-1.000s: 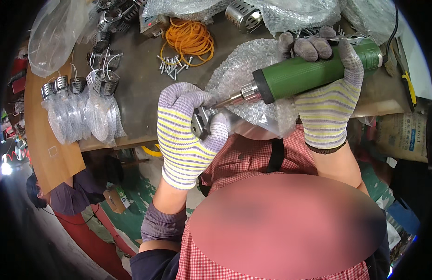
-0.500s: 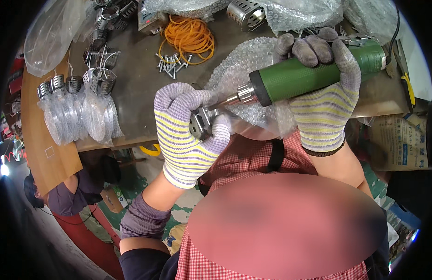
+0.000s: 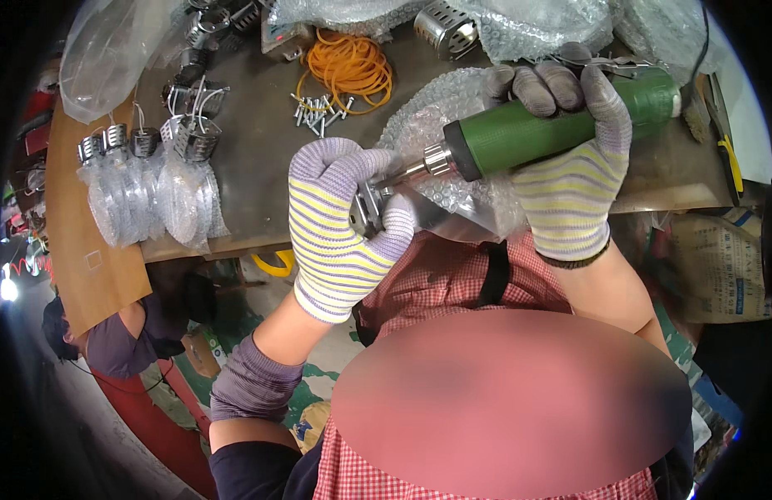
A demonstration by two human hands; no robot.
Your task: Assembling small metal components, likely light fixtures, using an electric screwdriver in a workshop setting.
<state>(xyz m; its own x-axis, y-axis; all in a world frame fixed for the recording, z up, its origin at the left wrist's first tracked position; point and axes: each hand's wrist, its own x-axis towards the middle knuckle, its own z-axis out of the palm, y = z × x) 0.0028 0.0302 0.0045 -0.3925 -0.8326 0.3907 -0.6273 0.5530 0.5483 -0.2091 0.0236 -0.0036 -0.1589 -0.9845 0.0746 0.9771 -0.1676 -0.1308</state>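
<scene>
My left hand (image 3: 332,229), in a striped knit glove, pinches a small slotted metal part (image 3: 364,215) between thumb and fingers. My gloved right hand (image 3: 573,187) wraps around a green electric screwdriver (image 3: 523,137), which lies nearly level and points left. Its silver tip reaches the metal part by my left fingertips; whether a screw sits at the tip is hidden. Under the screwdriver, a piece of bubble wrap (image 3: 432,104) lies at the table's near edge. Several loose screws (image 3: 321,115) are on the table beyond my left hand, beside a bundle of orange rubber bands (image 3: 348,71).
Bubble-wrapped pieces with metal ends (image 3: 148,196) stand at the table's left. A slotted metal cylinder (image 3: 447,29) and more bubble wrap (image 3: 536,25) lie at the back. Yellow-handled pliers (image 3: 727,154) rest at the right. Another person (image 3: 123,342) is at the lower left.
The view has shifted slightly. My left hand still grips the metal part and my right hand the screwdriver, whose tip stays at the part.
</scene>
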